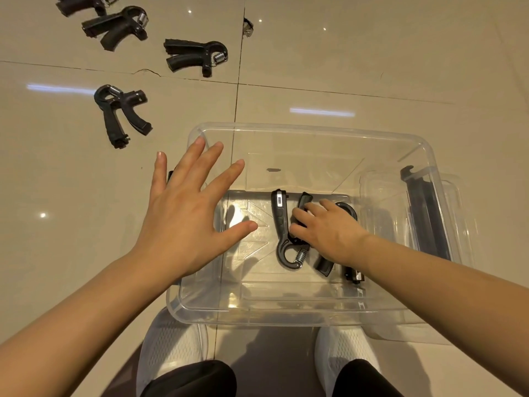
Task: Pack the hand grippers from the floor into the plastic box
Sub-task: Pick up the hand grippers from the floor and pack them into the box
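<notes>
A clear, thin-walled plastic box (300, 133) with rounded corners sits on glossy beige floor tiles (372, 53). Inside it lie two hand grippers: one matte black gripper (282, 224) with curved ribbed handles and a bright steel coil spring at its hooked end, and a second gripper (347, 210) at its 3 o'clock, largely covered. The right hand (326, 230) rests on them, fingers (300, 222) curled loosely over the near handle of the first gripper; whether they clamp it I cannot tell. The left hand (186, 213) hovers over the box's 9 o'clock wall, fingers spread straight, holding nothing. Four more grippers (197, 54) lie on the floor toward 11 o'clock, well apart from both hands.
</notes>
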`<state>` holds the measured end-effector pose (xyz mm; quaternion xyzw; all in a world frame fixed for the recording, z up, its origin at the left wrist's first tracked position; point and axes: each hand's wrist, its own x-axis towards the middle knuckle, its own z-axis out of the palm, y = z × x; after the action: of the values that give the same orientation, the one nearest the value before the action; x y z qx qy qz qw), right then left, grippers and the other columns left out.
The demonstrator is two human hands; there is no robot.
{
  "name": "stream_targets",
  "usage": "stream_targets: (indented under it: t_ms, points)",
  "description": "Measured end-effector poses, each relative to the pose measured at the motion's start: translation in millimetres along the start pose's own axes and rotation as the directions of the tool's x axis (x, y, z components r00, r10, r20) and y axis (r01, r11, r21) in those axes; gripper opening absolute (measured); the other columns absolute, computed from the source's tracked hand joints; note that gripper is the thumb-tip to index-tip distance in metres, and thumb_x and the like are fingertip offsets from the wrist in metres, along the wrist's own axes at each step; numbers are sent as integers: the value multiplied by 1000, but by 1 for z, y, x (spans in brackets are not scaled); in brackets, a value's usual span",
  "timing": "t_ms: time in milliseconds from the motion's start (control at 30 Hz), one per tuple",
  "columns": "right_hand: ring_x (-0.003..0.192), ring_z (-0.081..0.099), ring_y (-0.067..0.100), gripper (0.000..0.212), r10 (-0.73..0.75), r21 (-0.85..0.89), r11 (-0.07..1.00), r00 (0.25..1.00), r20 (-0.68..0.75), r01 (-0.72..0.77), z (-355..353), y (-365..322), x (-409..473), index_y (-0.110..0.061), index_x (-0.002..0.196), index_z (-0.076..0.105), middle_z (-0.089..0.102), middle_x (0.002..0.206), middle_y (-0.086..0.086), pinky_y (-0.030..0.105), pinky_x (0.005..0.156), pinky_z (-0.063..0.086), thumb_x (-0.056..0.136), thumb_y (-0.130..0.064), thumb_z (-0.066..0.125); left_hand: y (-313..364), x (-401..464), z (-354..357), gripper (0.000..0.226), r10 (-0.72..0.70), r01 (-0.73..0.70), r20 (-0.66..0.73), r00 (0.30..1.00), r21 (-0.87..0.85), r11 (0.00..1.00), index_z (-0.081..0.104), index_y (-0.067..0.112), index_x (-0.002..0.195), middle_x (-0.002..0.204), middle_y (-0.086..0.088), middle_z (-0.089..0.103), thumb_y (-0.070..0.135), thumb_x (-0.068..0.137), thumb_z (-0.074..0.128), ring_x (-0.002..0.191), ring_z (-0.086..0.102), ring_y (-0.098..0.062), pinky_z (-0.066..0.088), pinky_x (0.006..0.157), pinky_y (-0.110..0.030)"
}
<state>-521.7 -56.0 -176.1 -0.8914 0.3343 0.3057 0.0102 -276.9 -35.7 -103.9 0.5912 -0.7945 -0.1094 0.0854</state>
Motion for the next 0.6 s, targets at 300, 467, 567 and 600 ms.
stream_targets:
  t_ms: [300, 467, 567, 600]
  points:
    - [111, 47, 30, 45, 29, 87, 996, 999, 19, -31, 0, 1, 0, -22, 133, 36, 33, 141, 6, 41, 97, 37, 91, -15, 49, -1, -1, 0, 80, 10, -10, -6, 1000, -17, 1000, 39, 31, 142, 153, -5, 27, 76, 76, 34, 145, 8, -21, 0, 113, -53]
    - [121, 48, 24, 43, 169, 530, 835, 986, 1, -144, -23, 34, -12, -28, 135, 45, 32, 149, -2, 36, 96, 44, 93, -24, 53, -1, -1, 1, 79, 7, -10, -31, 999, -88, 996, 41, 30, 140, 153, -4, 27, 75, 75, 36, 145, 8, -19, 0, 115, -51]
    - [114, 53, 26, 47, 270, 470, 834, 957, 110, -290, -27, 50, -24, -28, 138, 39, 43, 139, 2, 37, 89, 48, 94, -30, 51, -1, -2, 0, 76, 27, -33, -59, 998, -105, 994, 44, 28, 139, 153, -5, 28, 72, 78, 38, 145, 11, -21, 2, 115, -53]
    - [114, 53, 27, 52, 263, 402, 856, 943, 203, -325, -25, 46, -25, -28, 139, 35, 45, 137, 4, 37, 87, 48, 92, -39, 54, 0, -2, 0, 74, 42, -49, -67, 997, -96, 994, 45, 27, 138, 152, -5, 29, 70, 78, 39, 144, 12, -22, 2, 115, -53]
